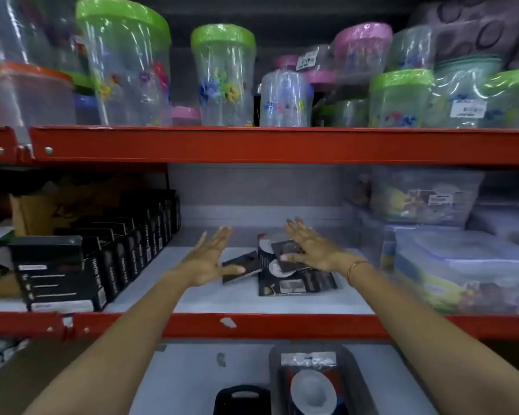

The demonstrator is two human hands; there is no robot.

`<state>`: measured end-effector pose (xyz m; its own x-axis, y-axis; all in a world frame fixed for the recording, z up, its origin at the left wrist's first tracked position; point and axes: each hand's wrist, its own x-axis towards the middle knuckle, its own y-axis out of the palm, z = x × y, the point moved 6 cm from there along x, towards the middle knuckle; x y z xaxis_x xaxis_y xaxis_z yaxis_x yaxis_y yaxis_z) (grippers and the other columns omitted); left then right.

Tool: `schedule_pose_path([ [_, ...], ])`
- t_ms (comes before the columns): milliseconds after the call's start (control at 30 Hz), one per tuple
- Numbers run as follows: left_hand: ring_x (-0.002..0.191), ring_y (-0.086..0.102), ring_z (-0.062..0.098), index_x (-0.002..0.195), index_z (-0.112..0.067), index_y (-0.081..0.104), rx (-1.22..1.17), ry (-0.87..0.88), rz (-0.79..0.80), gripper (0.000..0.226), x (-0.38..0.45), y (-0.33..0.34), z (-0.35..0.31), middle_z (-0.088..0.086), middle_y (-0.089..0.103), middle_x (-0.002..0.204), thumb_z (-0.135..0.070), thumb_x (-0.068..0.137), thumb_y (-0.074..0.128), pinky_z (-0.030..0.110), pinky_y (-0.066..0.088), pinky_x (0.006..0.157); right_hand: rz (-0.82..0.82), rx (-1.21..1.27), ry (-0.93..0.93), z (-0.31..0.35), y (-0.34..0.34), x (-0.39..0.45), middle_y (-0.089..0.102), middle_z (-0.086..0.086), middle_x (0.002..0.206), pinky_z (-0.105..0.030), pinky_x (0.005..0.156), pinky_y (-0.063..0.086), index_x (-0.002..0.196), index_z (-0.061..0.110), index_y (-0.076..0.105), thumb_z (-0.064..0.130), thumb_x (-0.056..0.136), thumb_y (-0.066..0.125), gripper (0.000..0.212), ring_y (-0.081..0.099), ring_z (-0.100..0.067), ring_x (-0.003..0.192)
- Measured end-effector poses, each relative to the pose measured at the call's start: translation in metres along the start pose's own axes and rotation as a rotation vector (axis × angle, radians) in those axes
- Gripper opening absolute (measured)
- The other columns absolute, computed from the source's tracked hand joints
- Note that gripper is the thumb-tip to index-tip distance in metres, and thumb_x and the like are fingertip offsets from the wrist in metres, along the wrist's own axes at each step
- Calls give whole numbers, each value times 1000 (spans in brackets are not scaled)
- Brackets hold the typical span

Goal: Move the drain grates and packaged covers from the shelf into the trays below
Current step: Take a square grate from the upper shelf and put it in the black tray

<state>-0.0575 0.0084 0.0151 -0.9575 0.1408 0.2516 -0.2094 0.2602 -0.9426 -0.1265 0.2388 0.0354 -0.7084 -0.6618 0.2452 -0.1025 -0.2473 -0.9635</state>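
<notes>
a: dark printed card and clear blister. the packaged covers (294, 274) lie in a loose overlapping heap on the white shelf (150, 295), middle bay.

b: where from the hands?

a: right hand (312, 253) is directly over the heap, palm down, fingers spread flat and pointing to 12 o'clock, thumb tip touching the top square grate (289, 254). nothing gripped. left hand (210, 259) sits at 9 o'clock of the heap, also splayed and not holding anything, thumb reaching to 3 o'clock onto the flat dark square grate (241, 269).

b: nearer hand?

a: right, clearly. it covers the pile; left only touches the outlying piece.

b: long axis?

a: lowest pack runs roughly 9 to 3 o'clock, tilted a little; upper pack runs 12 to 6. my read: a pinch from the 3 o'clock edge suits the right hand.

b: count?

a: on the shelf, two dark squares i take for grates, and two carded packs i can separate. blur and overlap may hide more. below, at 6 o'clock, one grey tray (274, 372) with one packaged cover (312, 387) already in it, and one black tray (241, 399) beside it at its 9 o'clock, contents not visible.

b: stage?

a: mid-task, judging by that; the heap is not yet lifted.
</notes>
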Motion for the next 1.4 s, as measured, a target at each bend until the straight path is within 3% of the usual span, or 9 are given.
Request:
schedule_pose_path([
  [100, 148, -16, 26, 153, -23, -6, -113, -176, 213, 127, 19, 18, 28, -5, -10, 162, -73, 62, 67, 48, -2, 122, 211, 92, 61, -24, 7, 17, -13, 0, 161, -40, 120, -6, 154, 20, -3, 58, 81, 62, 105, -16, -15, 147],
  [167, 150, -4, 24, 154, -23, 4, -172, -255, 283, 136, 29, 24, 43, -6, 1, 163, -73, 49, 76, 45, 7, 122, 289, 150, 89, -36, 7, 28, -4, 0, 162, -28, 114, -6, 154, 17, 7, 49, 73, 76, 112, -9, -14, 149],
  [267, 148, 15, 15, 153, -24, 14, -181, -275, 357, 146, 40, 34, 51, -8, 14, 161, -73, 34, 81, 32, 16, 120, 345, 120, 126, -48, 10, 39, 24, 0, 158, -17, 105, 12, 151, 15, 22, 39, 61, 88, 114, 18, -20, 147],
  [400, 144, 26, 8, 152, -18, 21, -245, -291, 401, 144, 44, 45, 63, -8, 24, 158, -66, 33, 86, 24, 17, 118, 366, 115, 158, -58, 16, 43, 49, -1, 143, -19, 104, 32, 145, 12, 38, 33, 56, 91, 105, 44, -21, 132],
  [567, 136, 38, 3, 148, -17, 34, -349, -299, 383, 138, 42, 49, 72, -9, 41, 151, -59, 30, 92, 26, 24, 118, 336, 96, 116, -57, 13, 39, 55, -2, 137, -31, 109, 37, 144, 14, 40, 36, 53, 91, 106, 48, -21, 127],
  [800, 131, 39, 1, 145, -16, 38, -446, -285, 376, 126, 21, 40, 81, -10, 45, 146, -48, 37, 94, 17, 25, 110, 205, 195, 81, -17, -10, 47, 68, 6, 114, -29, 95, 49, 118, 22, 62, 40, 52, 85, 72, 62, -17, 106],
  [1100, 136, 37, 6, 150, -16, 26, -519, -316, 361, 134, -10, 38, 90, -7, 43, 148, -43, 38, 95, 20, 26, 111, 427, 272, 30, 80, 57, 76, 70, 5, 104, -29, 93, 48, 110, 22, 65, 45, 62, 83, 56, 63, -13, 97],
  [1233, 140, 32, 7, 152, -21, 18, -524, -325, 392, 139, -14, 40, 91, -8, 41, 150, -42, 39, 95, 21, 24, 111, 445, 299, 72, 82, 76, 77, 68, 12, 102, -23, 90, 48, 110, 25, 66, 53, 51, 83, 67, 62, -10, 97],
  [1400, 144, 27, 10, 153, -20, 12, -515, -344, 425, 139, -12, 42, 92, -6, 37, 153, -36, 44, 95, 27, 19, 118, 480, 256, 63, 85, 82, 80, 59, 8, 130, -29, 102, 45, 131, 20, 55, 56, 53, 80, 89, 55, -7, 104],
])
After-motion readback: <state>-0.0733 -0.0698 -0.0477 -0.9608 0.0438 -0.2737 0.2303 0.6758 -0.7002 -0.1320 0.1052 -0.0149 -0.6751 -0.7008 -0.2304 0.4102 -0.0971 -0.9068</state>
